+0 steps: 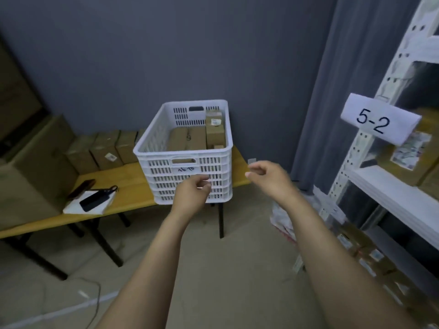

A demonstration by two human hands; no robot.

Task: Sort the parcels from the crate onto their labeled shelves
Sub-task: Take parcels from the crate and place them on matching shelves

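Both hands are empty rn. My left hand (193, 189) is out in front of the crate (164, 172), fingers loosely curled around nothing. My right hand (269, 175) is just off the crate's right corner, same thing, relaxed, no grip.

The crate sits on the counter (133, 186) w/ several brown parcels (187, 138) inside: a flat one w/ what looks like a handwritten mark, plus a couple of taller ones stacked at the right-back corner. So plenty left to sort, imo.

The shelf (392, 191) to my right has the 5-2 tag (377, 121) and at least one labeled parcel (408, 160) on it, w/ more small boxes (370, 252) on the lower level. Some sorting looks done, but I can't say how much of that came from this crate. Next job is prob picking one out.

Hard to read:
- Crate walls hide the bottom, so the parcel count is unclear.
- Parcel labels are too small and blurry to make out.
- Scribble on the crate front is not legible.
- Only the 5-2 tag shows. The rest of the rack is cut off at the right edge, and other shelf nos. are not in view.
- Lower shelf is dark and smeared.
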